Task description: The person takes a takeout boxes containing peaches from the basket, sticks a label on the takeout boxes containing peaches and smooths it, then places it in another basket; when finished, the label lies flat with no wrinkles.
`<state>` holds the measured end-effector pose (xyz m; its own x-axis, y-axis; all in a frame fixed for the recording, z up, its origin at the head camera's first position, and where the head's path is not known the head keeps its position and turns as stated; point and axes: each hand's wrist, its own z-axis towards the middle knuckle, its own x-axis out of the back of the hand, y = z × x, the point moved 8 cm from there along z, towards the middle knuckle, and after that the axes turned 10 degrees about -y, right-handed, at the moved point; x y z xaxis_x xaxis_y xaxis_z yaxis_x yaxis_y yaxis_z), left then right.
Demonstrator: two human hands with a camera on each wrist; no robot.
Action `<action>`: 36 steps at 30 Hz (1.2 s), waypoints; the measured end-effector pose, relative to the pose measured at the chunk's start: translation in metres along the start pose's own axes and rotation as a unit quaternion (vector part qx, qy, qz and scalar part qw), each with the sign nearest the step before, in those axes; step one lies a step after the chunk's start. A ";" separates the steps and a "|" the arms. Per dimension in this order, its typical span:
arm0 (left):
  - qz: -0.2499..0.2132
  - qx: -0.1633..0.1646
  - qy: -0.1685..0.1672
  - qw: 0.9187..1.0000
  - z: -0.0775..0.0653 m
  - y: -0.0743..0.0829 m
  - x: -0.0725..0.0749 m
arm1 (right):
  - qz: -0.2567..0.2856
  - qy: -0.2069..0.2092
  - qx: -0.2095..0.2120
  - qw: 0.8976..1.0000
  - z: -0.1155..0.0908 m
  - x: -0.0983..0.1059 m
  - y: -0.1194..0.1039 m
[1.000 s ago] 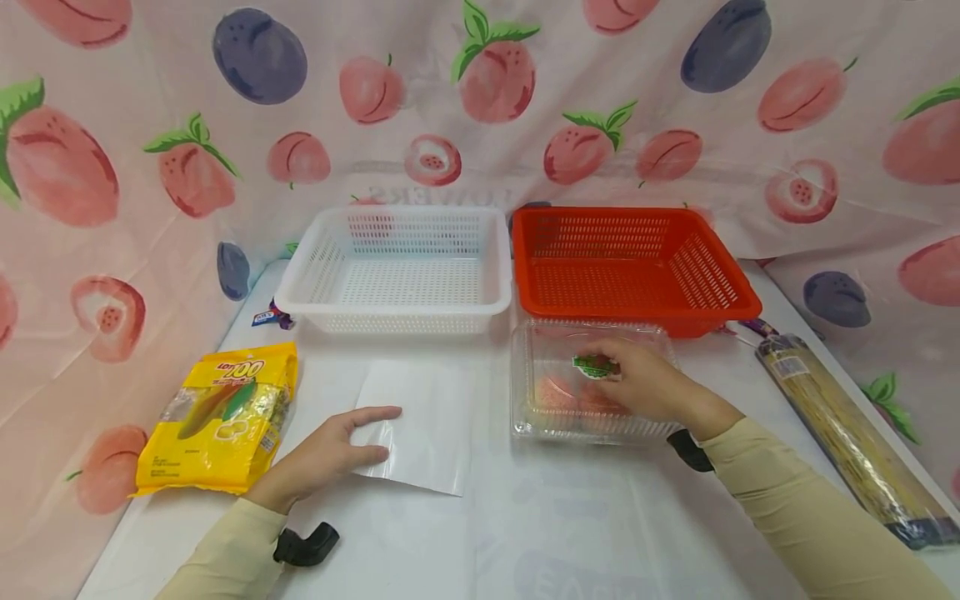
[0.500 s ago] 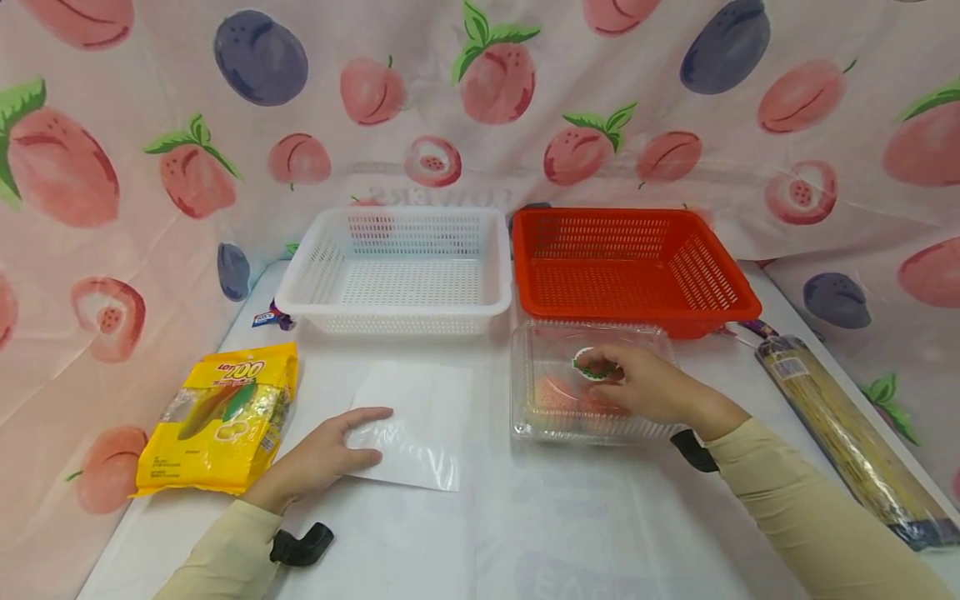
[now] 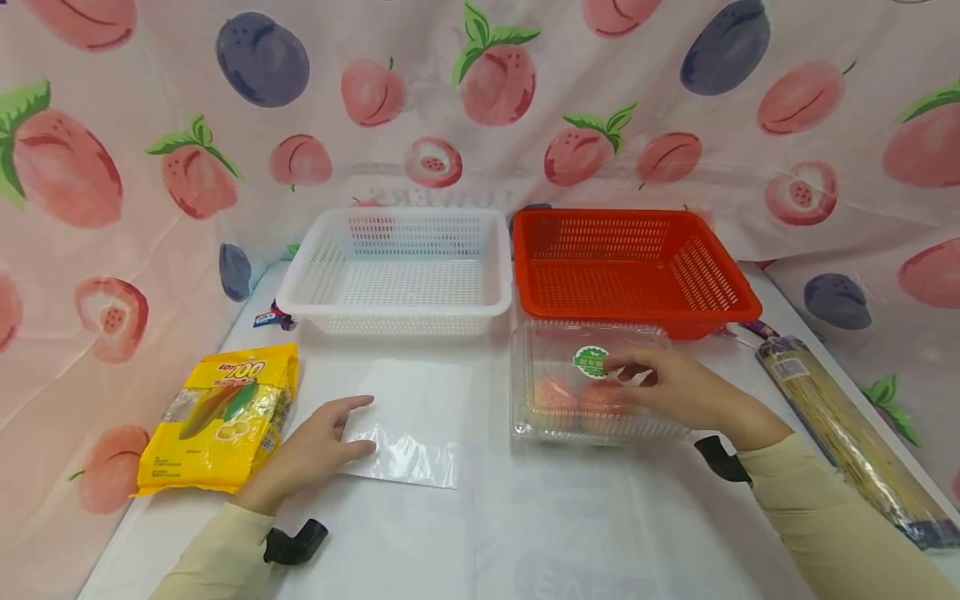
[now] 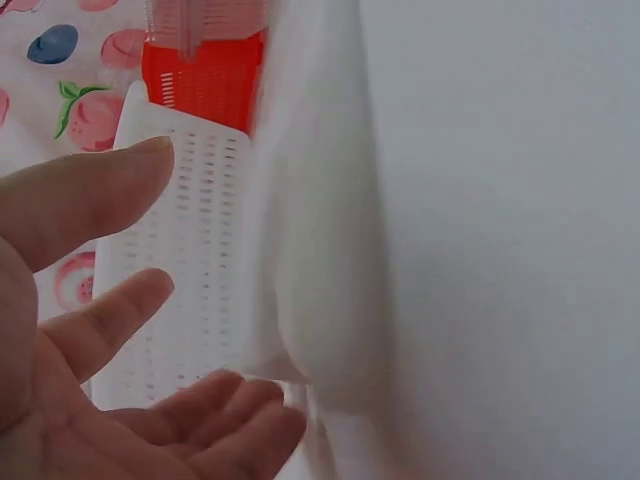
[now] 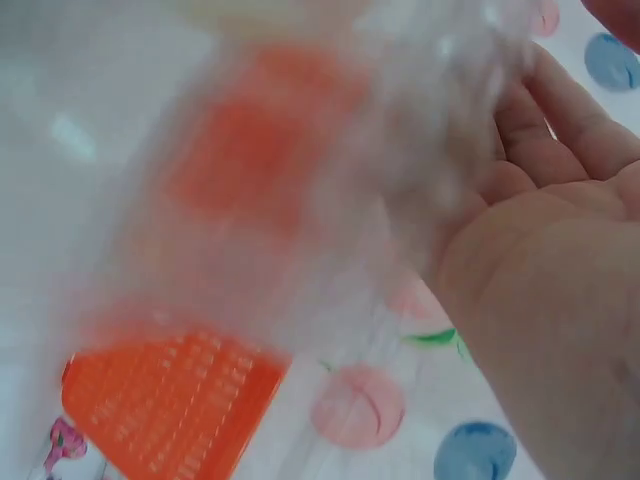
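Note:
My left hand is at the left edge of a flat, shiny white plastic sheet or packet, thumb and forefinger spread apart. The left wrist view shows that hand with its fingers loosely bent and nothing plainly held. A clear plastic clamshell box with a round green-and-white sticker has reddish round fruits inside. Over the right part of its lid is my right hand, fingers loosely bent, gripping nothing. Whether they touch the lid is unclear. The right wrist view is blurred around the hand.
Behind stand a white basket and a red basket, side by side. A yellow candy bag lies at the left. A long clear pack of dry noodle-like sticks lies at the right. Small purple wrappers show beside the white basket.
My right hand has drawn back to the right, uncovering the sticker on the box lid. My left hand has shifted slightly left, and the white sheet lies a little flatter.

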<state>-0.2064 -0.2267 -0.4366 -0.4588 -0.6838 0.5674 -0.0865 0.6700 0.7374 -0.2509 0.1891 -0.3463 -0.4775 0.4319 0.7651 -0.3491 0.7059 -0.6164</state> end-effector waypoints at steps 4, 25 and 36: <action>0.003 -0.007 0.012 1.000 -0.004 0.010 0.007 | -0.001 0.021 -0.014 1.000 -0.015 0.010 0.007; -0.148 -0.143 -0.037 0.978 0.047 0.093 -0.045 | 0.055 0.076 -0.092 0.991 -0.048 0.014 0.066; -0.196 -0.159 -0.104 0.962 0.078 0.130 -0.090 | 0.121 0.050 -0.109 0.985 -0.049 -0.003 0.084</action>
<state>-0.2456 -0.0553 -0.4203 -0.6164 -0.7705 0.1621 -0.0297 0.2285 0.9731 -0.2394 0.2747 -0.3908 -0.4395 0.6475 0.6226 -0.0482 0.6751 -0.7362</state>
